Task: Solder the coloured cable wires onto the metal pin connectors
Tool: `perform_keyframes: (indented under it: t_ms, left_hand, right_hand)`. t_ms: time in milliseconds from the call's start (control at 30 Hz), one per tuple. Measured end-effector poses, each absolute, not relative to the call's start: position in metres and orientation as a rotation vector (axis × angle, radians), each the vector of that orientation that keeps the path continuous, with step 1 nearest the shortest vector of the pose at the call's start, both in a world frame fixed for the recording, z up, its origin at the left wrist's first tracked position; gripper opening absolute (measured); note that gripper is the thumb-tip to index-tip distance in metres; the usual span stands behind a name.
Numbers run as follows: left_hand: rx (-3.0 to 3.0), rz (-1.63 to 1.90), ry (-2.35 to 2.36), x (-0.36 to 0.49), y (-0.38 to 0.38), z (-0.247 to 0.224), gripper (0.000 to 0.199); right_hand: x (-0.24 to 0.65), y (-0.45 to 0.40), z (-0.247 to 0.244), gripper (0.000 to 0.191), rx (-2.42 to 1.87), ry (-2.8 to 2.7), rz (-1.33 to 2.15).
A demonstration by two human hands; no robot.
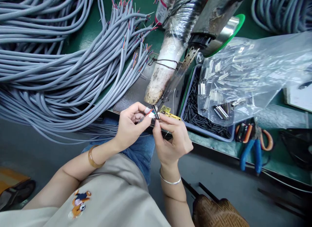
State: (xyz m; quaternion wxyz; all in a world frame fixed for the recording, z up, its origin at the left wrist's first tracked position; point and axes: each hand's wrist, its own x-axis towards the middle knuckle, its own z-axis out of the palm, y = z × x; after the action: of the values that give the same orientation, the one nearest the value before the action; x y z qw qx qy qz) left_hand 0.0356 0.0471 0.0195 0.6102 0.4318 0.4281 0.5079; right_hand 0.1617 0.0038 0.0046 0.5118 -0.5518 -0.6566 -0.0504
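My left hand (133, 124) pinches thin coloured wires (148, 113), with red and blue strands showing at its fingertips. A small multi-pin connector (155, 113) is held between the thumb and fingers of my right hand (172, 136). The wire ends lie against the connector's pins; whether they are joined cannot be made out. Just above the connector hangs the stained nozzle of a wrapped fume duct (154, 92). Beside it, a metal soldering fixture (179, 74) slants down to the same spot. A yellow strip (172, 115) lies behind my right fingers.
Bundles of grey cables (73, 71) with stripped ends cover the left side. To the right, a blue tray (207, 134) holds black sleeves (193, 111), under a plastic bag (253, 71) of connectors. Blue-handled pliers (257, 153) and orange-handled scissors (267, 140) lie near the table edge.
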Motion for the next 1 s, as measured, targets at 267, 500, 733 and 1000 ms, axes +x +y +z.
perform_keyframes:
  t_ms: [267, 500, 733, 1000]
  left_hand:
    - [1.080, 1.181, 0.980, 0.035, 0.050, 0.023, 0.011]
    - [1.086, 1.145, 0.974, 0.033, 0.054, 0.026, 0.013]
    - [1.077, 1.119, 0.974, 0.031, 0.058, 0.030, 0.015]
    - [1.064, 1.054, 1.018, 0.028, 0.055, 0.026, 0.014]
  right_hand:
    - [0.163, 0.005, 0.005, 0.021, -1.336, -1.597, -0.149]
    - [0.163, 0.008, 0.008, 0.019, -1.338, -1.593, -0.192]
    - [0.165, 0.009, 0.009, 0.019, -1.305, -1.627, -0.231]
    - [0.167, 0.005, 0.003, 0.020, -1.260, -1.730, -0.302]
